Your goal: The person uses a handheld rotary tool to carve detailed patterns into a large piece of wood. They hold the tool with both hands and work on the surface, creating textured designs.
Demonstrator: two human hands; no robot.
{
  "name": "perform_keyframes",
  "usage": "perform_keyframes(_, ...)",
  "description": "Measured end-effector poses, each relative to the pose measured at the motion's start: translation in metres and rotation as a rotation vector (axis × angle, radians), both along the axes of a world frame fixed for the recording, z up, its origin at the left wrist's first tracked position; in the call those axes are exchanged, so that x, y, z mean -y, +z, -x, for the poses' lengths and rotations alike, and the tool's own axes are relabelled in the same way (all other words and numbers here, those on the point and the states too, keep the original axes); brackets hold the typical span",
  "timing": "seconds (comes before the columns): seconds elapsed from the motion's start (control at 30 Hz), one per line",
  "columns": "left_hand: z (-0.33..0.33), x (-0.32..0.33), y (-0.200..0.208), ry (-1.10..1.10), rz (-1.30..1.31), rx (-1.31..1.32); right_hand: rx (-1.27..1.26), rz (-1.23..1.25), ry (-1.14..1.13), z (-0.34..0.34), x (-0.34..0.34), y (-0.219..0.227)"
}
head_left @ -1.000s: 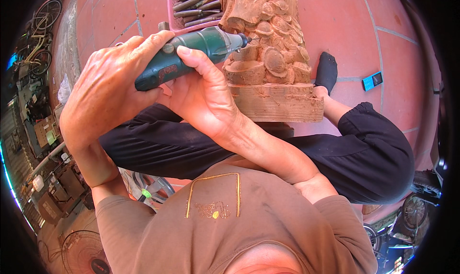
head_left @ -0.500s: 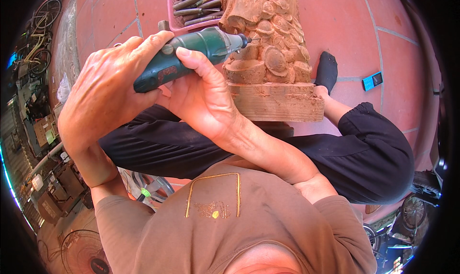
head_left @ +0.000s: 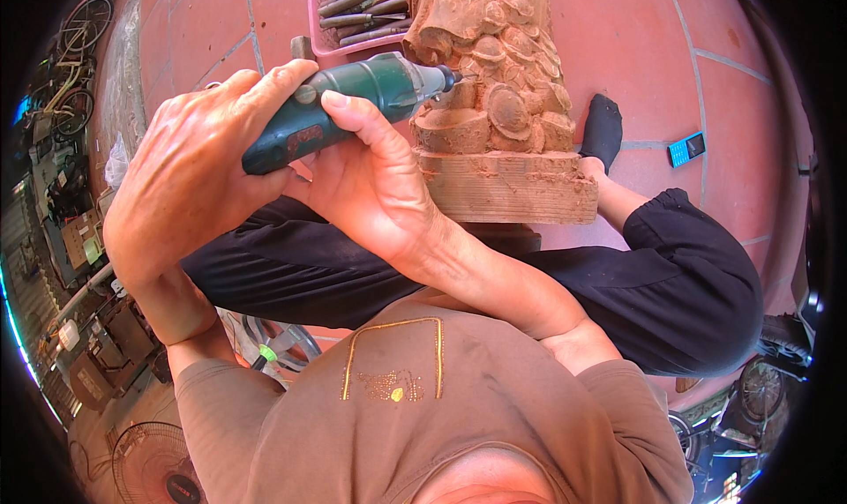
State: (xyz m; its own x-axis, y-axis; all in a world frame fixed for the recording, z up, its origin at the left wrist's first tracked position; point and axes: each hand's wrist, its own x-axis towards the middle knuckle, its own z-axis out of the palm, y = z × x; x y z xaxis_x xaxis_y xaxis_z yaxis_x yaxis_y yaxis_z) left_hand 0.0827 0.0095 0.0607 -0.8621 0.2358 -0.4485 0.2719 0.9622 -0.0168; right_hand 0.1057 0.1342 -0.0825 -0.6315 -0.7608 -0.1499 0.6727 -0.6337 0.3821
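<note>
Both my hands close around a dark green rotary tool (head_left: 379, 82) with a grey nose. My left hand (head_left: 190, 173) wraps its rear end, fingers along the far side. From the right, my right hand (head_left: 379, 173) reaches under the body, its thumb pressed on the near side and its other fingers mostly hidden. The nose points right, at the left side of a carved wooden piece (head_left: 503, 107) with rounded lumps and a flat block base. A thin bit is at the tip; whether it touches the wood I cannot tell.
Beyond the tool, a pink basket (head_left: 362, 41) holds several dark-handled carving tools. A blue phone (head_left: 686, 149) lies on the red tiled floor, right of my foot (head_left: 602, 129). At lower left stands a fan (head_left: 159, 469); bicycles (head_left: 84, 28) and clutter line the left side.
The rotary tool and both hands have shifted very slightly left. The carved wood stays in place.
</note>
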Motion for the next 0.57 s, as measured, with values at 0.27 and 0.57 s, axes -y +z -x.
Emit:
perform_keyframes(0.27, 0.0015, 0.0005, 0.0003, 0.002, -0.009, 0.009, 0.013, -0.012, 0.003, 0.0005, -0.0006, 0.0016)
perform_keyframes(0.57, 0.0021, 0.0005, 0.0019, 0.004, -0.005, 0.023, 0.018, -0.010, 0.007, 0.0009, -0.0004, 0.0022)
